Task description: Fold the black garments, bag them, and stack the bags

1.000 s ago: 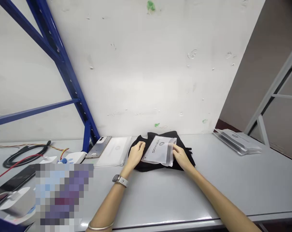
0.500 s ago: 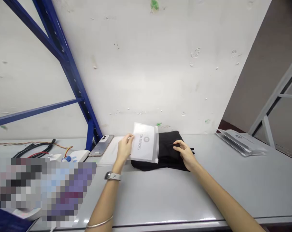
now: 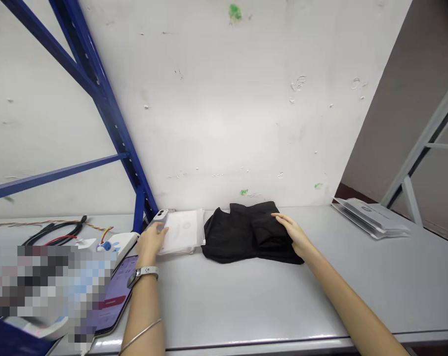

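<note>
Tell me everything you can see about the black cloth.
The black cloth looks soft and matte, with no print visible. It lies loosely spread on the grey table, near the foot of the white wall, its outline uneven. A smaller portion is bunched or folded over its right part, where the right hand's fingers touch it. What garment it is, I cannot tell.

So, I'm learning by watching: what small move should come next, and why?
Probably bring the left hand over to the cloth to help smooth it. The top bag lies flat on the others beside the cloth, while the right hand is at the cloth's other side, where it looks bunched.
</note>
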`<state>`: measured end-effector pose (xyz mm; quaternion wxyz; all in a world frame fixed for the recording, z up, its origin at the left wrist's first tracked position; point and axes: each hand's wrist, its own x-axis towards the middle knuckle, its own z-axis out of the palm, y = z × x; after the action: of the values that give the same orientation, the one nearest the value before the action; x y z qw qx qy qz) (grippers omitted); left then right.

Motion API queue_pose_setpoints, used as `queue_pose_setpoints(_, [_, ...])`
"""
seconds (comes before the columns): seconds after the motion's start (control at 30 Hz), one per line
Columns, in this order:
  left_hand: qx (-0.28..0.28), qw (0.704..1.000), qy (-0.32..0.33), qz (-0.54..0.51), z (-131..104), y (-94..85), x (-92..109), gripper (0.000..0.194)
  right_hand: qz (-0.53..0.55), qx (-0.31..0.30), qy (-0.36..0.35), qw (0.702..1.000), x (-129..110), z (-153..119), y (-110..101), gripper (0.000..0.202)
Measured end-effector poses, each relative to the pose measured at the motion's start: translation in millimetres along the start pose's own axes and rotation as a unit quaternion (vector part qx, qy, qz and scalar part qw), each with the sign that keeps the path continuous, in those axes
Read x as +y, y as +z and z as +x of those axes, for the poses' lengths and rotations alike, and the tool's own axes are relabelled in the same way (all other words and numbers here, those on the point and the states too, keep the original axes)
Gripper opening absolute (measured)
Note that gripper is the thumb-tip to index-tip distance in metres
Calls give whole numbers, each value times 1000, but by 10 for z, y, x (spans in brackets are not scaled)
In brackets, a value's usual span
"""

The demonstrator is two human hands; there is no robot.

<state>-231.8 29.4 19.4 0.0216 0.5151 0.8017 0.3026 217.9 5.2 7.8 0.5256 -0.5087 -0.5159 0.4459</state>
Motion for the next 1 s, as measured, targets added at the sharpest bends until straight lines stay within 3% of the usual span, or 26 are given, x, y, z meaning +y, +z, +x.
queue_pose_setpoints(0.1, [-16,999,-30,16,-63,-42,48,35,12,2,6,1000,1,13,-14,34])
queue_pose_setpoints(0.2, [23,999,-30,1,-80,-47,69,40,3,-1,19,1000,3,25,-30,39])
queue_pose_setpoints(0.3, [79,997,-4,-1,-75,-16,122,31,-11,-12,10,1000,-6,21,-30,43])
queue_pose_setpoints(0.37, [86,995,47,-10,-92,13,216,24,-7,-15,16,1000,-22,7,-17,46])
queue_pose_setpoints(0.43, [55,991,123,-27,-147,49,363,25,16,-13,32,999,-38,-10,3,49])
queue_pose_setpoints(0.53, [-45,971,234,-26,-291,117,615,33,48,10,50,998,-45,-25,28,45])
queue_pose_setpoints(0.67, [-137,956,256,32,-437,189,781,37,61,22,43,997,-21,-18,34,40])
queue_pose_setpoints(0.87, [-147,964,215,52,-408,182,772,34,27,-20,26,999,-81,-28,34,49])
queue_pose_setpoints(0.93, [-130,962,239,1,-457,182,873,31,13,-38,12,999,-134,-56,71,53])
queue_pose_setpoints(1.0, [-134,942,296,-84,-567,196,1037,29,2,-64,-6,998,-178,-91,136,57])
